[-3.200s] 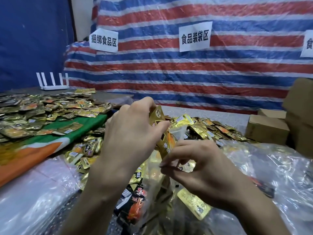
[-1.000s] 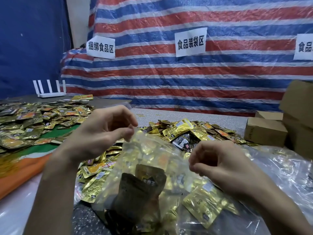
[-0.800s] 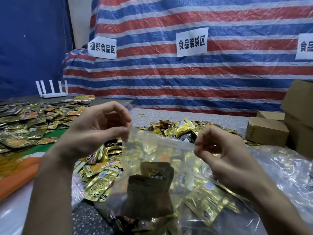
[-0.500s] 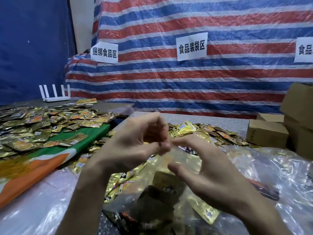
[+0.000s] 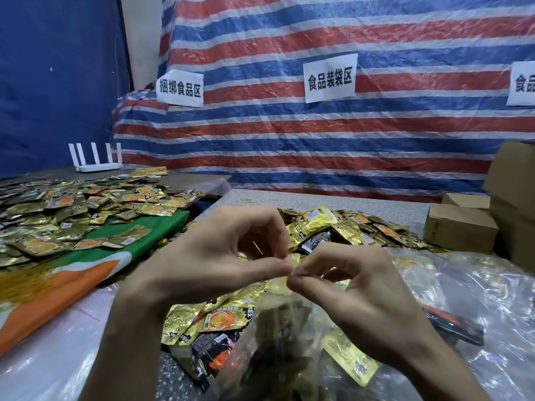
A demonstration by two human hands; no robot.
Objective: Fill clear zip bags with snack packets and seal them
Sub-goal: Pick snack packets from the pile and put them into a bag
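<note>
The left hand (image 5: 220, 256) and right hand (image 5: 362, 290) pinch the clear zip bag (image 5: 283, 328), hiding its top edge and seal. Its bottom runs off the near edge. The far-right sign (image 5: 524, 83) and cardboard boxes (image 5: 512, 180) are cut off. Print on the snack packets (image 5: 311, 224) is too small to read.

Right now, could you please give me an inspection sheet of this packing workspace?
Surface: grey speckled table, largely covered.
Job's things: clear zip bag held up by its top edge, packets inside; seal state cannot be told. Loose snack packets heaped behind and beneath it.
Clutter: second packet heap on a green and orange cloth at left; crumpled clear plastic and cardboard boxes at right.
Grips: left hand and right hand each pinch the bag's top edge, fingertips meeting.
Cables: nothing seen; a white router stands at the far left.
Surroundings: striped tarp with paper signs; blue sheet at left.
</note>
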